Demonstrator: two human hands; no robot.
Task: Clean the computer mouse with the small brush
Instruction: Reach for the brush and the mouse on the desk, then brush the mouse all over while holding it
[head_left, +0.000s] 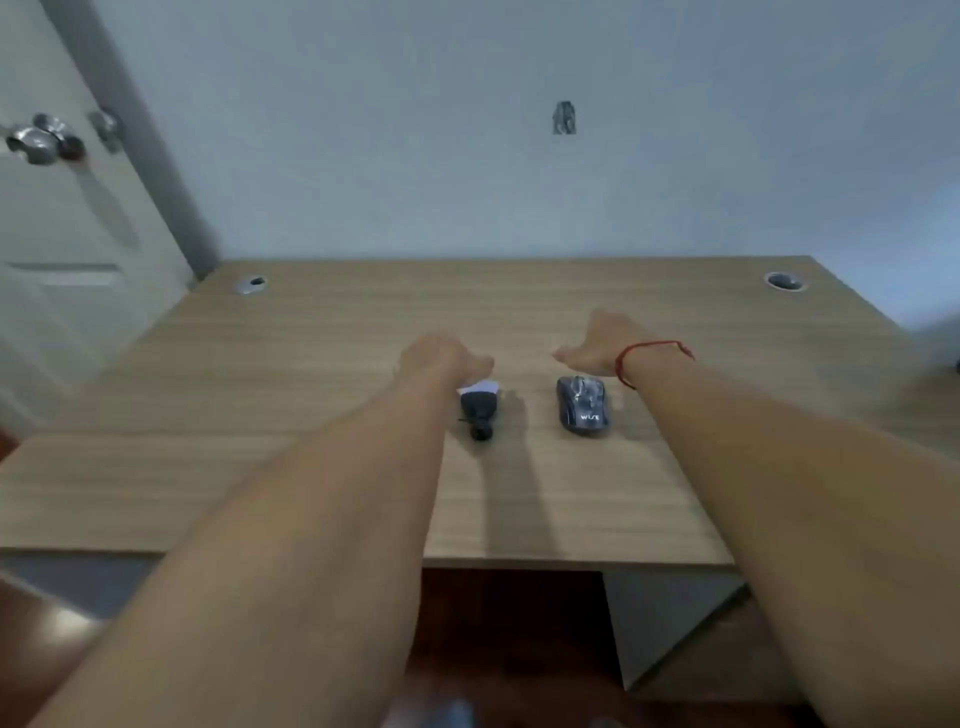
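A dark patterned computer mouse (582, 404) lies on the wooden desk (311, 467), near its middle. To its left lies a small brush (479, 406) with a black handle and pale bristles pointing away from me. My left hand (441, 358) hovers just beyond the brush's bristle end, fingers bent downward, holding nothing that I can see. My right hand (597, 345) hangs just beyond the mouse, palm down and fingers spread, apart from the mouse. A red string circles the right wrist.
Two round cable holes sit at the desk's back corners, one at the left (251, 283) and one at the right (783, 281). A white door with a metal knob (44, 140) stands at the left. A plain wall rises behind the desk.
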